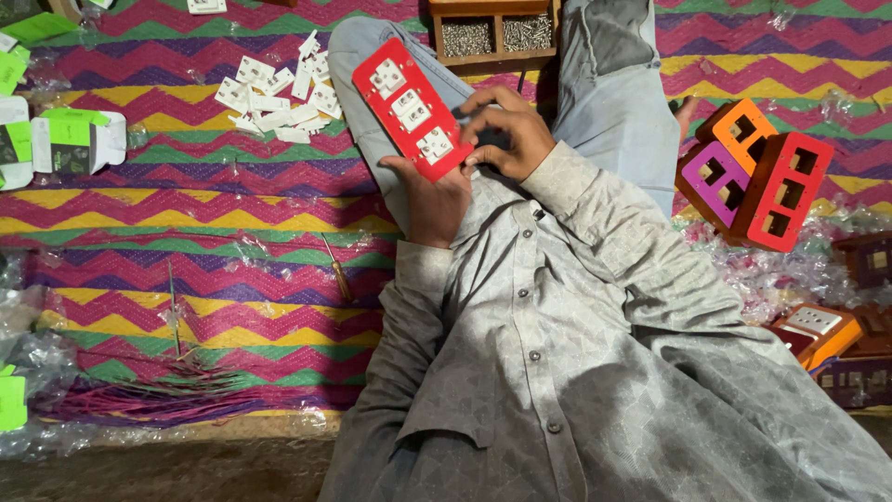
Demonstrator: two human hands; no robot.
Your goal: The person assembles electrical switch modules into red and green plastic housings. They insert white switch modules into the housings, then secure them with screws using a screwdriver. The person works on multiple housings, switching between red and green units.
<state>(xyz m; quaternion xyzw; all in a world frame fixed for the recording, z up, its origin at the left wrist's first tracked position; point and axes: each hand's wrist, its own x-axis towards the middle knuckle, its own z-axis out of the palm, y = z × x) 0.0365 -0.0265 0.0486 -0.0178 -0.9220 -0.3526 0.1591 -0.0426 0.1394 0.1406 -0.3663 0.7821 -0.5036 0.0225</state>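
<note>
My left hand (pixel 437 200) holds a red rectangular switch plate (pixel 411 110) from below; three white socket modules sit in it. My right hand (pixel 509 135) rests against the plate's lower right edge, fingers curled over its side. Both hands are above my lap, over my grey patterned shirt and light blue trousers. A pile of loose white socket modules (pixel 279 98) lies on the mat to the left of the plate.
A wooden tray of screws (pixel 494 35) stands beyond my knees. Red, orange and purple empty plates (pixel 753 172) lean at the right among plastic wrappers. A screwdriver (pixel 336 268) lies on the striped mat, a bundle of pink wires (pixel 149 395) at lower left, green-white boxes (pixel 70 139) at left.
</note>
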